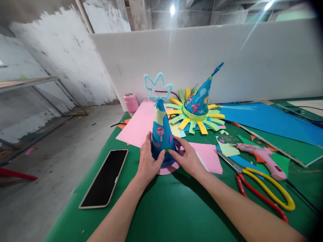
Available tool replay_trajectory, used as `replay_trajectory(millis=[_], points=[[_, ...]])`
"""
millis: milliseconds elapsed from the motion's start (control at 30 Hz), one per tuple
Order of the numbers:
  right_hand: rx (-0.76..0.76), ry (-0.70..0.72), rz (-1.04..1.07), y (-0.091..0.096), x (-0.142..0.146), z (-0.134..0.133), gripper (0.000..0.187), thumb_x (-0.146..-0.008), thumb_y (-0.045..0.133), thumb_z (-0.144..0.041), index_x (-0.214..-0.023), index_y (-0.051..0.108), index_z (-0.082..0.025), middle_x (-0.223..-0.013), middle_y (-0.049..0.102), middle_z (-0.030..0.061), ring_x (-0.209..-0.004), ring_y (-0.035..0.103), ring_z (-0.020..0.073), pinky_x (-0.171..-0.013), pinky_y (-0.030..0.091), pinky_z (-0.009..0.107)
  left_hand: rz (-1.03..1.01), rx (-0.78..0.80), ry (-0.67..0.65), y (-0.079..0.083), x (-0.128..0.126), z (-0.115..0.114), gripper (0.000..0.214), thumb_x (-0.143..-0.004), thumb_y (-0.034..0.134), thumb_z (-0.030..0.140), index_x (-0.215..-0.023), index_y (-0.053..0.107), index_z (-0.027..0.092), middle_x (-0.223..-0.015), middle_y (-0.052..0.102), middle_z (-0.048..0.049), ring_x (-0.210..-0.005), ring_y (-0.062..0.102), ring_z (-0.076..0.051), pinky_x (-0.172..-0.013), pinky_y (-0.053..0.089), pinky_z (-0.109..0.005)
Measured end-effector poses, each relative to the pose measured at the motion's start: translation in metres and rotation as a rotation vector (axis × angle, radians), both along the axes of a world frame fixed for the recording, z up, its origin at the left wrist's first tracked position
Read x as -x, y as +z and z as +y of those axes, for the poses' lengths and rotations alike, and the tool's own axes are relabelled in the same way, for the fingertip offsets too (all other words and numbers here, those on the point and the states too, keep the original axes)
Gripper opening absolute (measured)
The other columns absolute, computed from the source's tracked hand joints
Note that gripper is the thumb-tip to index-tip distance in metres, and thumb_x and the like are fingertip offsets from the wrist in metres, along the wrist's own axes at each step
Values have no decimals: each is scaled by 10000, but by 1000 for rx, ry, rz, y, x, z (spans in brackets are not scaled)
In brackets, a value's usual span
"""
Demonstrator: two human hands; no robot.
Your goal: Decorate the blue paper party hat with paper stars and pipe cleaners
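Note:
A blue cone-shaped paper party hat [163, 124] stands upright on the green table, with a pink round brim [169, 169] under its base. A light-blue pipe cleaner star [158, 85] rises from its tip. My left hand [148, 156] is wrapped round the hat's left side. My right hand [188, 154] grips the lower right side. Both thumbs press close together at the front near the base, beside a small green piece [166, 151]. The fingers behind the cone are hidden.
Behind stands a second blue party hat [198, 101] with yellow and green paper strips. A phone [106, 178] lies left. Scissors [254, 188], a pink glue gun [262, 156], paper scraps and a blue sheet [272, 121] lie right. A pink can-like object [131, 104] stands near the white panel [202, 60].

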State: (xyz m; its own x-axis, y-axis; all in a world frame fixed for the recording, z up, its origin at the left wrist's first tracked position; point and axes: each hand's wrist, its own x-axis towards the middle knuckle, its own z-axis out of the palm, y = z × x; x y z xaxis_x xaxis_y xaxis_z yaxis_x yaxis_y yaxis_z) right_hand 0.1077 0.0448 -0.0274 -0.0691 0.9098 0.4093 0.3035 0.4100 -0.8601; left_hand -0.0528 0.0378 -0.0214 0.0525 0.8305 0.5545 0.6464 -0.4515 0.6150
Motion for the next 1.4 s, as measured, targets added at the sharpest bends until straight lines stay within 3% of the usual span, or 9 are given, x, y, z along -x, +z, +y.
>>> replay_trajectory(millis=[167,400,1400], points=[[-4,5,6,1,-1,-1,495,-713,615,-307,-1183,479,-231,-1163,534,71,-1037,494,216,-885,409,382,2,4,-45,1,2,-1,742,-776,513,261,-1367,68,195,-1388,265,-162,-1247,299,-286,-989,296,-475],[8,-32,9,2,3,-2,491,-704,622,-327,-1162,484,-215,-1126,550,77,-1001,508,214,-862,426,380,33,-19,49,0,-3,1,795,-732,571,315,-1359,103,177,-1336,338,-188,-1192,374,-301,-941,350,-484],[17,2,21,5,1,-3,464,-719,597,-281,-1168,492,-229,-1142,544,70,-1022,498,212,-869,421,377,68,-56,27,3,-4,0,751,-740,553,269,-1351,128,162,-1342,326,-195,-1222,332,-302,-963,324,-491]])
